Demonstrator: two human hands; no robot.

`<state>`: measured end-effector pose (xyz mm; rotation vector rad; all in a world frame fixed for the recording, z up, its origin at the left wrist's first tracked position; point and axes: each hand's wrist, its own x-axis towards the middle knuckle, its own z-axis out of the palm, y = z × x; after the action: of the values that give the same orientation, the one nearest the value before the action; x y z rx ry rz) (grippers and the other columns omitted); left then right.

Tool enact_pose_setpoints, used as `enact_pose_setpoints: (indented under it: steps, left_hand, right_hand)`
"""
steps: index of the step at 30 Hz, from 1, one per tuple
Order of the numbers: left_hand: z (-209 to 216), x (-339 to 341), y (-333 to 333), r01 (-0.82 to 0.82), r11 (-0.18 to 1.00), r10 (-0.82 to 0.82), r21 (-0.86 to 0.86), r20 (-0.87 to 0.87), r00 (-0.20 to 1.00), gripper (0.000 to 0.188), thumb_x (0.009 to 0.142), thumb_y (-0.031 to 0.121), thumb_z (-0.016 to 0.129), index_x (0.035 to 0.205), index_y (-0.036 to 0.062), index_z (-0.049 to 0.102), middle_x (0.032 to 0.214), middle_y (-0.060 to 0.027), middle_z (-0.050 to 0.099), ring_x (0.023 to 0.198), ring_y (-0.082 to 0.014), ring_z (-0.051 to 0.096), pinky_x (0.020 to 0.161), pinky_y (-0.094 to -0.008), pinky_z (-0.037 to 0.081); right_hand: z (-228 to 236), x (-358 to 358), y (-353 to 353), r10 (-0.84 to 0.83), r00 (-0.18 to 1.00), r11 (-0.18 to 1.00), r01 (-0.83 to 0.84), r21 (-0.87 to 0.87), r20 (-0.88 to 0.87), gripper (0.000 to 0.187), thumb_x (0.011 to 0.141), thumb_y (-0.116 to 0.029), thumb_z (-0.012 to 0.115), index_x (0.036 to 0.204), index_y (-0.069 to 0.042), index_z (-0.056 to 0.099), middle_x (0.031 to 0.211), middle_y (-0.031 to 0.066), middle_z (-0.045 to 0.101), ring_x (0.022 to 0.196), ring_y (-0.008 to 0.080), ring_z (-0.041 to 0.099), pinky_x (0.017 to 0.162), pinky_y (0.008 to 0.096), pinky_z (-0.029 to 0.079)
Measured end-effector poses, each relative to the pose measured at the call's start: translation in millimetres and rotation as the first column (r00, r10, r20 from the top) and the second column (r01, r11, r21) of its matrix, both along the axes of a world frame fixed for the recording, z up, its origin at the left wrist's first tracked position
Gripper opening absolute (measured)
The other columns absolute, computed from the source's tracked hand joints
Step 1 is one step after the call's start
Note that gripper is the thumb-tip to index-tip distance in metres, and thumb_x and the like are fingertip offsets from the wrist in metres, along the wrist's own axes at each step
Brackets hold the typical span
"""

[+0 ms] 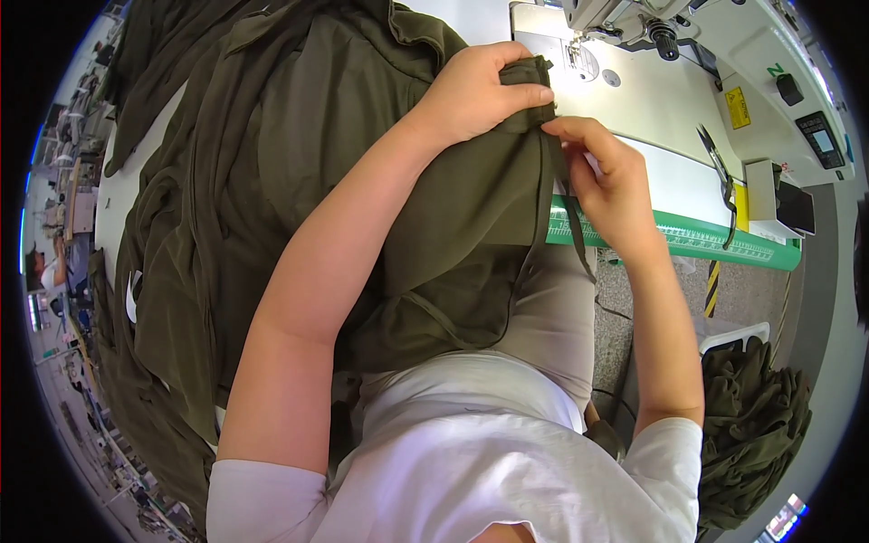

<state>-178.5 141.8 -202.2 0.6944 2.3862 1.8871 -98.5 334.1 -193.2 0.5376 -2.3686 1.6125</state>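
A dark olive garment (453, 204) is spread over the table's left side and my lap. My left hand (484, 95) lies on its upper right corner, thumb and fingers closed over the folded edge. Just below, my right hand (608, 176) pinches the same edge between thumb and forefinger, its other fingers curled. A narrow olive strip (579, 240) hangs down beside that hand toward my lap. The sewing machine's presser foot (575, 54) stands beyond both hands, apart from the cloth.
Thread snips (720, 163) lie on the machine bed's right side. A green ruler-marked strip (679, 237) runs along the table's front edge. A small open box (777, 199) stands at the right end. More olive fabric (751, 425) is heaped in a bin lower right.
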Motion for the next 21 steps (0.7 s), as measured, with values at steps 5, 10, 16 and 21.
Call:
enact_pose_setpoints:
  steps: [5, 10, 16, 21]
  left_hand:
    - [-2.5, -18.9, 18.5, -0.169, 0.916, 0.114, -0.364, -0.168, 0.979, 0.036, 0.086, 0.021, 0.079, 0.115, 0.0002, 0.070, 0.107, -0.0124, 0.074, 0.093, -0.0221, 0.068, 0.085, -0.0324, 0.053]
    - [16.2, -22.3, 9.0, -0.243, 0.921, 0.115, -0.305, -0.383, 0.917, 0.035, 0.080, 0.028, 0.081, 0.102, 0.0020, 0.074, 0.107, -0.0111, 0.074, 0.098, -0.0318, 0.069, 0.088, -0.0423, 0.054]
    - [9.9, 1.4, -15.7, -0.237, 0.840, -0.236, -0.489, -0.721, 0.651, 0.021, 0.086, 0.026, 0.076, 0.100, 0.0099, 0.078, 0.115, -0.0027, 0.074, 0.112, -0.0223, 0.062, 0.095, -0.0386, 0.049]
    - [-9.2, -4.7, -13.5, -0.166, 0.861, -0.187, -0.480, -0.604, 0.775, 0.016, 0.090, 0.024, 0.072, 0.100, 0.0137, 0.079, 0.118, 0.0017, 0.074, 0.114, -0.0204, 0.060, 0.096, -0.0383, 0.047]
  right_hand:
    - [-6.8, -34.8, 18.1, 0.147, 0.858, 0.817, 0.175, 0.549, -0.492, 0.025, 0.078, 0.010, 0.066, 0.098, -0.005, 0.073, 0.095, 0.0041, 0.075, 0.077, 0.0256, 0.069, 0.070, 0.0343, 0.057]
    - [-9.0, -33.0, 16.9, 0.132, 0.835, 0.806, 0.223, 0.548, -0.534, 0.025, 0.073, 0.007, 0.067, 0.093, -0.006, 0.073, 0.099, 0.0050, 0.076, 0.080, 0.0268, 0.069, 0.068, 0.0361, 0.058]
    - [-6.5, -33.7, 16.6, 0.134, 0.831, 0.806, 0.225, 0.547, -0.540, 0.024, 0.072, 0.006, 0.067, 0.091, -0.007, 0.073, 0.098, 0.0039, 0.076, 0.078, 0.0241, 0.069, 0.067, 0.0358, 0.057]
    - [-6.7, -36.4, 20.8, 0.142, 0.849, 0.789, 0.213, 0.576, -0.509, 0.024, 0.072, 0.006, 0.067, 0.091, -0.007, 0.073, 0.098, 0.0035, 0.076, 0.078, 0.0242, 0.069, 0.068, 0.0361, 0.057]
